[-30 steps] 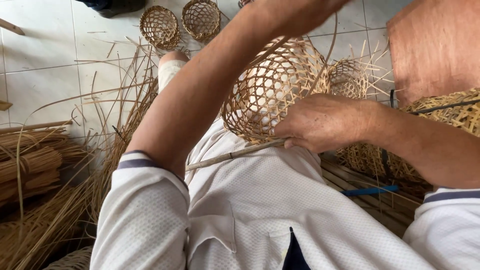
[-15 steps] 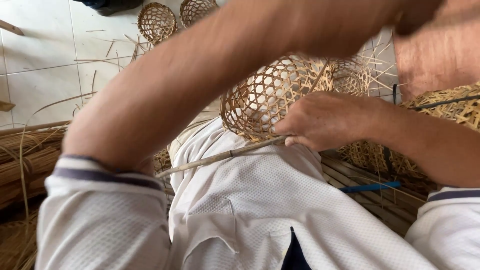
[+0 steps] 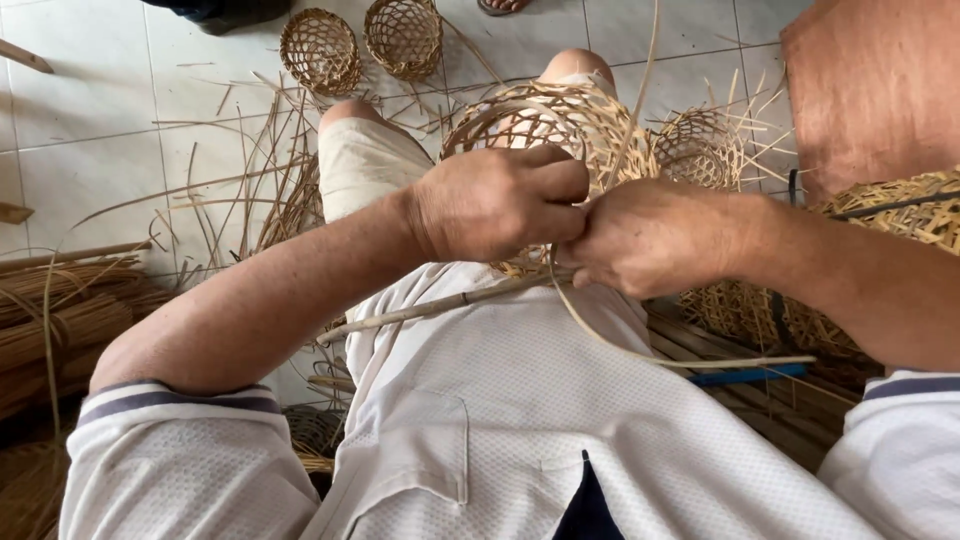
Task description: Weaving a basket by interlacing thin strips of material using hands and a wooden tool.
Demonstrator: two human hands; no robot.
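The left hand point(image 3: 495, 205) has come down from overhead to meet the right hand point(image 3: 650, 240); both now pinch a thin cane strip point(image 3: 640, 352) at the openwork basket point(image 3: 560, 115) rim.

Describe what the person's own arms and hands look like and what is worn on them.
Both arms are bare from the elbow down. The left hand and right hand wear no gloves or rings. Short white textured shirt sleeves with dark navy bands near the cuffs cover the upper arms.

Pale tiled floor point(image 3: 90, 110) (grey grout); strewn cane strips point(image 3: 230, 190); even daylight
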